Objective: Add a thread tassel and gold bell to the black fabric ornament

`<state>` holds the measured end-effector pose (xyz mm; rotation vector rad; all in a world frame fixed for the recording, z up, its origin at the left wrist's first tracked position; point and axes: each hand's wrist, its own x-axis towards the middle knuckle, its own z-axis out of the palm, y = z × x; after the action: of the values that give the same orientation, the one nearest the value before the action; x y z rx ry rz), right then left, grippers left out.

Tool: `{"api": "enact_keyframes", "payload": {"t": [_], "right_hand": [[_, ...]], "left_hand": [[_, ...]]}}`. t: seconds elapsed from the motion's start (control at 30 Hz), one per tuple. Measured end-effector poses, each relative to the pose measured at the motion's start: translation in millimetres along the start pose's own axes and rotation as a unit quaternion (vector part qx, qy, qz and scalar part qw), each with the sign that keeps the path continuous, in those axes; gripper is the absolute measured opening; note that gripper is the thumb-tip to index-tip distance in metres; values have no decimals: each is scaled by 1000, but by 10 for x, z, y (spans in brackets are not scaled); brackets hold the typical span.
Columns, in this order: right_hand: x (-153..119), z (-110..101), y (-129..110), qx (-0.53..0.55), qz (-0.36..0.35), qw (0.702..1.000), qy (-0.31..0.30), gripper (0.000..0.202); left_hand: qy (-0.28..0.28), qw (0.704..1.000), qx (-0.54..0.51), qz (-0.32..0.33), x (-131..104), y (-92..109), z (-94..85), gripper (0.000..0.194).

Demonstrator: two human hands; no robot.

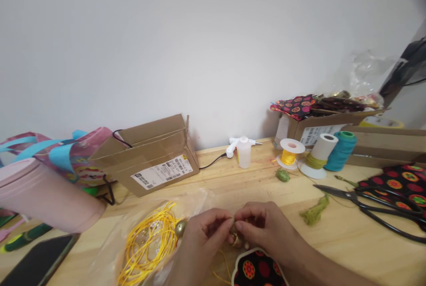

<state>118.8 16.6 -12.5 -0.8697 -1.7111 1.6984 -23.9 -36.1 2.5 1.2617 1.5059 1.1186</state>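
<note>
Pinching sm. gold item (236,238) w/ both grips, L hand (201,241) & R hand (268,229) meet nr patterned fabric (259,269).

Bright; hands slightly blurred, edges distorted.

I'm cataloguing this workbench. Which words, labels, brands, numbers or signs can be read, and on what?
No text reads clearly.
Left cardboard box: white label with yellow mark, print too small and blurred.
Fabric-filled cardboard box: white barcode label, too blurred.
</note>
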Motion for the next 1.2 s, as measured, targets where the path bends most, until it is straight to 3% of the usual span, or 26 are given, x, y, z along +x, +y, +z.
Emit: {"api": "enact_keyframes", "payload": {"t": [0.43,0.53,0.8,0.97,1.2], "right_hand": [[1,41,-38,26,44,998,45,8],[0,16,-16,8,33,998,43,9],[-11,-12,41,-171,-64,982,43,13],[11,-35,37,-176,-86,980,34,13],[-2,-7,63,-164,-58,983,58,13]], "left_hand": [[-4,1000,13,5,-19,-23,35,7],[2,1000,-13,-3,-14,-36,34,7],[-24,999,-29,-20,-5,-37,2,9],[-8,1000,-6,3,-3,-50,3,9],[-36,999,15,8,-9,-46,-10,10]]}}
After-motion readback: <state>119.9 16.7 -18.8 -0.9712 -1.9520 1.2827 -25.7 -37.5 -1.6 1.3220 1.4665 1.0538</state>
